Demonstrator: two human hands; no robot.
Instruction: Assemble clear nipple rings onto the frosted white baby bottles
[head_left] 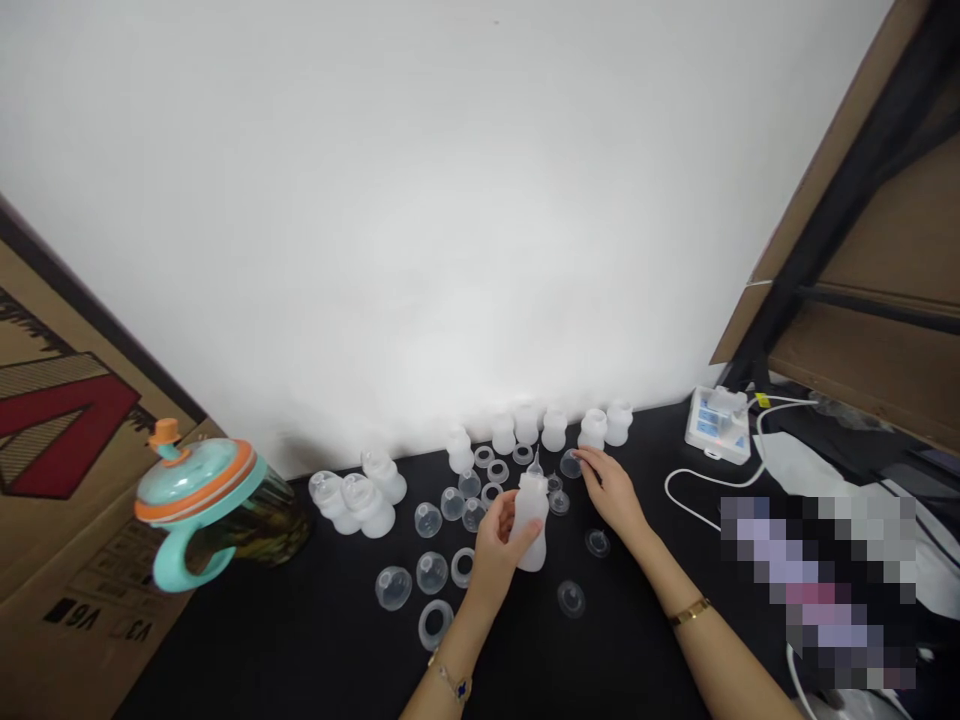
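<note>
My left hand (498,545) is wrapped round a frosted white baby bottle (533,525), holding it upright above the black table. A clear pointed nipple (535,468) sits on its mouth. My right hand (611,492) reaches to the right of it, fingers stretched, fingertips at the edge of a clear dome-shaped piece (570,464); whether they grip it I cannot tell. Clear nipples (571,598) lie on the tabletop between my arms. Left of the bottle are several clear dome caps (394,587) and translucent collar rings (435,624).
Several topless bottles (554,430) line the white wall. Capped bottles (367,505) cluster at the left, near a teal-and-orange lidded jug (214,500) and a cardboard box (67,450). At the right are a power strip (718,425), white cable (690,475) and a blurred-out patch.
</note>
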